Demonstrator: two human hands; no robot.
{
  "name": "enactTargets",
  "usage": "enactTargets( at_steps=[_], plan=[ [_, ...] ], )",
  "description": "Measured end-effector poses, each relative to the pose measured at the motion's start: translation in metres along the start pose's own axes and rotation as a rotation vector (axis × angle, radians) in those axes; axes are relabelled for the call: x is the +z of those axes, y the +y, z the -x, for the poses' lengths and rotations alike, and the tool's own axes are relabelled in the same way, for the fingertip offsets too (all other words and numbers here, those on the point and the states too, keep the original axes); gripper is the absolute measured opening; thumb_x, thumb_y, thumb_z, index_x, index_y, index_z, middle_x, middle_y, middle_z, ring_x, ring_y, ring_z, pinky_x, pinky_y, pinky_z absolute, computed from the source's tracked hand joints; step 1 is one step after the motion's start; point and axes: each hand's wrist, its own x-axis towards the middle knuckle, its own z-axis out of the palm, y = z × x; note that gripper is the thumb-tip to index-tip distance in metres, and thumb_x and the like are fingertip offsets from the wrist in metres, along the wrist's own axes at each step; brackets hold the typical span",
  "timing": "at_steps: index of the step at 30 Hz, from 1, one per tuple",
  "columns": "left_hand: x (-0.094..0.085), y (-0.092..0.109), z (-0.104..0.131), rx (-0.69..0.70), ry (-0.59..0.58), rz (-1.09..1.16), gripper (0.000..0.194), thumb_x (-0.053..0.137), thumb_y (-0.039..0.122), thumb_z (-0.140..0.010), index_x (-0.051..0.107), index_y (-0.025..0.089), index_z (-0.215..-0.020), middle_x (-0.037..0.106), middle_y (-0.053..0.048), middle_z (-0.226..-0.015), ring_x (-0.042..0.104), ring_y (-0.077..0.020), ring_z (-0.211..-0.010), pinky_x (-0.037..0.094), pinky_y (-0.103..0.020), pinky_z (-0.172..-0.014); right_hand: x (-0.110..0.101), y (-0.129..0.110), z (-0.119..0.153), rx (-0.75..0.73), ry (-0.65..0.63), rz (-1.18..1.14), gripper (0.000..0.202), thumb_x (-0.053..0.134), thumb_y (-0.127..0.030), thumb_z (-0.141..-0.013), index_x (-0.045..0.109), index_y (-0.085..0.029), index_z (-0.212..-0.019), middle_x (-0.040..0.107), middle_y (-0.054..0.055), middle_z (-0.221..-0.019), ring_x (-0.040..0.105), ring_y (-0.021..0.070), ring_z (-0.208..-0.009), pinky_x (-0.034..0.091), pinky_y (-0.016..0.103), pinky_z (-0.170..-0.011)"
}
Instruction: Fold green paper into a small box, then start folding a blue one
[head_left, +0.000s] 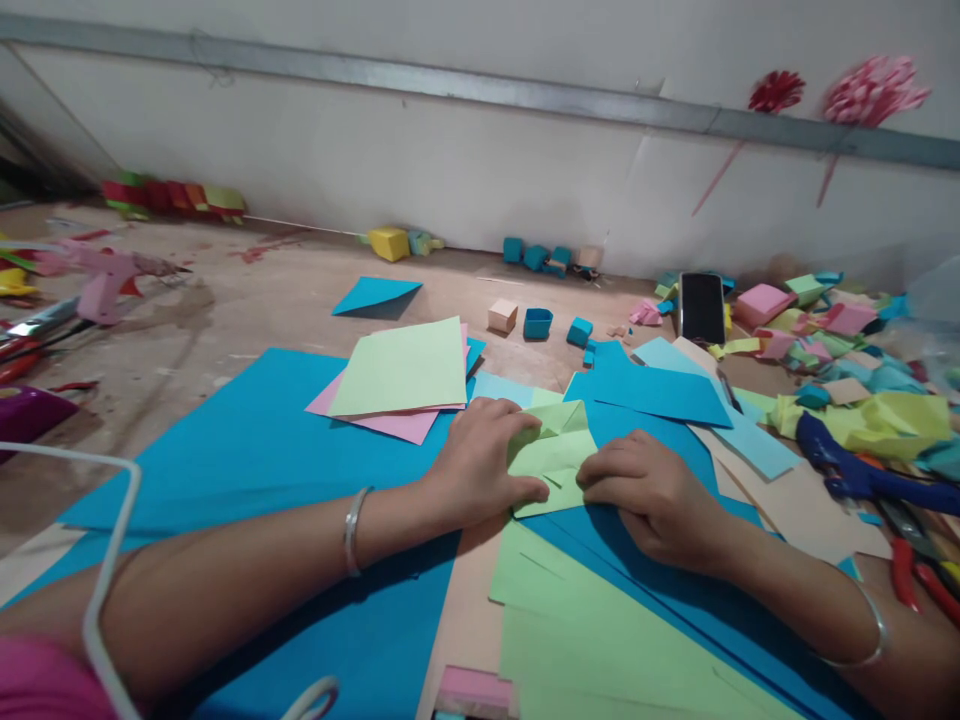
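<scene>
Workpiece: a folded light-green sheet (559, 462), creased across its face, positioned between the hands above the overlapping blue and green paper stock. Left hand (484, 465): thumb and forefinger spread apart, both resting on the left portion of the workpiece. Right hand (656, 500): fingers bunched and gripping the right edge of the same workpiece.

Large blue sheet (247, 430): under the left forearm. Its upper right part carries a stack of square sheets (409, 370), light green uppermost with pink showing below. Large green sheets (577, 650) extend from the workpiece toward the lower edge of the view.

Containers: a small blue box (538, 323) stands on the table (255, 290) beyond the stack, its hollow side facing up; the contents, if any, are too small to tell. A peach paper box (502, 315) stands just beside it, to the left (its top face appears flat). A yellow box (389, 243) and a row of blue cubes (535, 257) stand near the wall.

Right side: a phone (702, 308) leans beside a heap of paper pieces (847, 315); a blue-handled tool (862, 475) lies nearer. Left side: a pink glue gun (105, 280), nozzle pointing right.
</scene>
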Motion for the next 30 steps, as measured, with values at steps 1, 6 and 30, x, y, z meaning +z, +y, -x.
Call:
enactTargets(
  at_steps=[1, 6, 30],
  plan=[
    [0.000, 0.000, 0.000, 0.004, -0.013, -0.019, 0.065, 0.086, 0.048, -0.056, 0.064, 0.020, -0.110, 0.060, -0.009, -0.111, 0.051, -0.0308, -0.105, 0.044, -0.045, -0.087, 0.001, 0.001, 0.001, 0.028, 0.018, -0.032, 0.030, 0.040, -0.003, -0.083, 0.065, -0.018, -0.082, 0.070, 0.005, -0.090, 0.060, 0.0153, -0.079, 0.038, 0.032, -0.067],
    [0.002, -0.002, 0.001, 0.059, -0.054, -0.049, 0.074, 0.085, 0.055, -0.053, 0.063, 0.022, -0.116, 0.056, -0.010, -0.121, 0.048, -0.0321, -0.110, 0.042, -0.047, -0.090, 0.008, 0.000, -0.003, 0.185, 0.027, 0.030, 0.033, 0.041, -0.013, -0.092, 0.059, -0.015, -0.119, 0.063, 0.013, -0.101, 0.059, 0.0194, -0.091, 0.050, 0.031, -0.071],
    [0.002, -0.003, 0.004, 0.172, -0.104, -0.141, 0.074, 0.076, 0.064, -0.062, 0.060, 0.021, -0.121, 0.049, -0.012, -0.139, 0.040, -0.0362, -0.126, 0.034, -0.054, -0.100, -0.003, -0.022, 0.000, 0.026, -0.149, 0.505, 0.019, 0.052, -0.011, -0.088, 0.067, -0.016, -0.097, 0.061, 0.018, -0.120, 0.056, 0.0319, -0.103, 0.044, 0.042, -0.076]
  ],
)
